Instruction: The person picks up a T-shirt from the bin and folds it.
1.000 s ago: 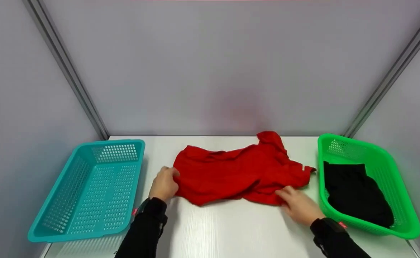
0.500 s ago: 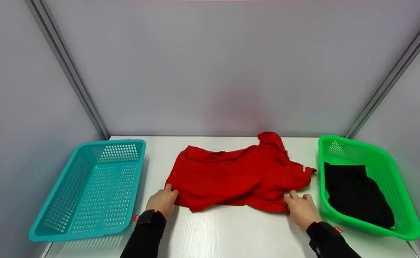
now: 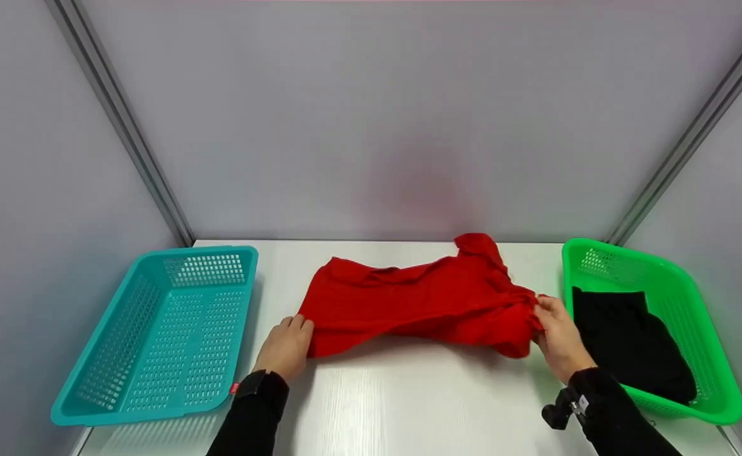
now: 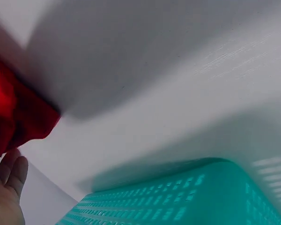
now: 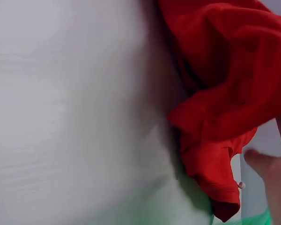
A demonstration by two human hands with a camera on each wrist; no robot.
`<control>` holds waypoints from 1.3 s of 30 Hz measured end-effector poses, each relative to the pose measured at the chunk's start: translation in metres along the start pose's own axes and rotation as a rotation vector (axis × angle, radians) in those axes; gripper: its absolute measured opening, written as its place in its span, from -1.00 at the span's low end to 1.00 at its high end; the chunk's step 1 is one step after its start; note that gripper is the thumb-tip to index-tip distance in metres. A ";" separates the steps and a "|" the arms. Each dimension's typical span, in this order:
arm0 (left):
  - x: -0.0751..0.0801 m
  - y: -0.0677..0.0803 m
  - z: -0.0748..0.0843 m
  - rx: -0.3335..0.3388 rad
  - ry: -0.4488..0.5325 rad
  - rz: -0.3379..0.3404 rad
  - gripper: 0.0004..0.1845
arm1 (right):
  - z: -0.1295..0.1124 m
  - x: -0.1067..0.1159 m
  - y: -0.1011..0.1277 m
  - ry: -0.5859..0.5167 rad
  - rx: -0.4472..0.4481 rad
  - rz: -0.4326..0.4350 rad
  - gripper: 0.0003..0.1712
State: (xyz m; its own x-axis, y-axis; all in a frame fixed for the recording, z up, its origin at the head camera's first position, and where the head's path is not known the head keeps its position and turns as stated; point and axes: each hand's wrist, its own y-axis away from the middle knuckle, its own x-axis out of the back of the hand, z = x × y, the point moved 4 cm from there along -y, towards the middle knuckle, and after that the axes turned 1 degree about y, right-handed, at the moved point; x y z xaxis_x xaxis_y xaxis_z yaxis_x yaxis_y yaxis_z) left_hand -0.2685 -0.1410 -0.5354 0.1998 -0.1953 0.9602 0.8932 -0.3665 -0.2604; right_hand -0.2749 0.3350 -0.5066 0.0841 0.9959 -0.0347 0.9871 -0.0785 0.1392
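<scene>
Red garment (image 3: 418, 304), crumpled and stretched between both hands on the table (image 3: 409, 405); left hand (image 3: 287, 347) pinches its near-left corner with curled fingers, right hand (image 3: 558, 339) grips its bunched right edge, lifting it

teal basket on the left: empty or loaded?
Empty. The teal basket shows only its bare perforated floor and walls in the head view; the red garment lies on the table.

Head view: above and behind, facing forward and down over the whole white table (image 3: 409, 405). Left wrist view: very near the tabletop, facing the teal basket (image 4: 196, 199). Right wrist view: close over the table. All three share the red garment (image 3: 421, 304)
</scene>
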 end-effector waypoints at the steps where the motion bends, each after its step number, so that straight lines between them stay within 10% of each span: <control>1: 0.002 -0.001 0.000 0.014 0.045 -0.006 -0.72 | 0.001 0.001 0.000 0.031 -0.005 -0.004 -0.82; 8: 0.005 -0.004 0.002 0.129 0.334 -0.128 -0.75 | 0.016 0.002 -0.001 0.363 0.037 -0.015 -0.66; 16: -0.003 -0.001 0.007 0.210 0.452 -0.323 -0.92 | 0.045 -0.015 0.010 1.135 0.271 -0.338 -0.77; 23: -0.008 0.002 0.011 0.162 0.392 -0.322 -0.92 | 0.052 -0.011 0.014 1.291 0.360 -0.334 -0.82; 27: -0.016 0.005 0.013 0.132 0.334 -0.367 -0.54 | 0.054 -0.016 0.014 1.309 0.468 -0.347 -0.35; 33: -0.028 0.018 0.012 0.244 0.237 -0.614 -0.14 | 0.066 -0.013 0.018 1.334 0.222 -0.475 -0.08; 39: -0.021 0.017 0.017 0.268 0.063 -0.591 -0.05 | 0.063 -0.007 0.020 1.519 0.134 -0.298 -0.11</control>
State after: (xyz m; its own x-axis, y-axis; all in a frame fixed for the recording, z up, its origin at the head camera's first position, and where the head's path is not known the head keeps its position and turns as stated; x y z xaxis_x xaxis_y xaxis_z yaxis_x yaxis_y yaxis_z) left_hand -0.2506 -0.1274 -0.5587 -0.3726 -0.0866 0.9240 0.9165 -0.1906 0.3517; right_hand -0.2471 0.3237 -0.5664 -0.2404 0.0786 0.9675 0.9541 0.2027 0.2206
